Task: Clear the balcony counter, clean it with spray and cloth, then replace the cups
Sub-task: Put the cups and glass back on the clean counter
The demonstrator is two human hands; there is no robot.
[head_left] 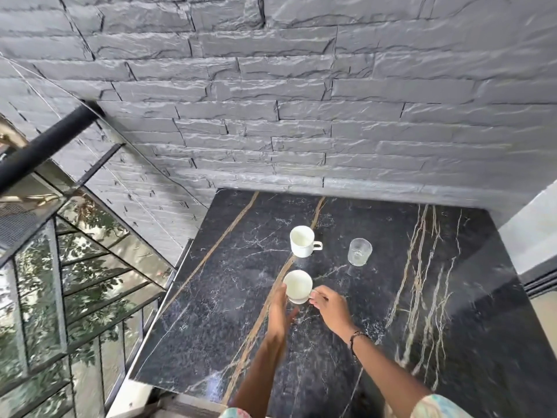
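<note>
low in the frame's centre, our right hand pinches the near white cup by its handle; our left hand lies flat against its side. glazed, slippery, breakable: we'd trust handle plus steadying palm on the counter.

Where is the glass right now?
The glass stands on the counter, right of the far cup, beyond the right hand.

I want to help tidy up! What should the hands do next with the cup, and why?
Probably let go and draw back. The near white cup seems to sit upright on the dark marble counter, with the right hand at its handle and the left hand steadying its side. The other white cup and the glass stand behind.
</note>
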